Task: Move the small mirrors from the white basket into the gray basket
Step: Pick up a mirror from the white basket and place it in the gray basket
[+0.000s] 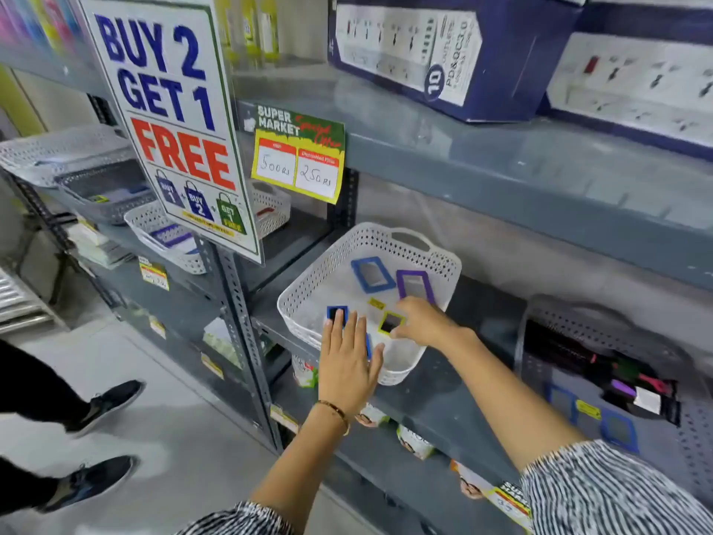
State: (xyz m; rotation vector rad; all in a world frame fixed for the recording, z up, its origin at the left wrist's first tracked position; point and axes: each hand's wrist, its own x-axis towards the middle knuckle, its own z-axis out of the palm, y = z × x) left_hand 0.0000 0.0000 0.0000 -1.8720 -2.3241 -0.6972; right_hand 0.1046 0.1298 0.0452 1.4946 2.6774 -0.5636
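The white basket (405,241) stands on the grey shelf, angled toward me. Inside lie a large blue-framed mirror (372,274), a purple-framed mirror (414,285), a small blue-framed mirror (337,313) and a small yellow-framed mirror (390,323). My right hand (422,322) pinches the yellow-framed mirror at its right corner. My left hand (347,364) lies flat over the basket's near rim with spread fingers, one fingertip on the small blue mirror; it partly covers another blue frame (369,346). The gray basket (571,314) sits to the right, with blue-framed mirrors (617,430) showing through its wall.
A "Buy 2 Get 1 Free" sign (169,121) and a price tag (299,160) hang left of the white basket. Boxed power strips (443,52) fill the shelf above. More baskets (100,187) stand at the left. A person's legs and shoes (104,407) are on the floor.
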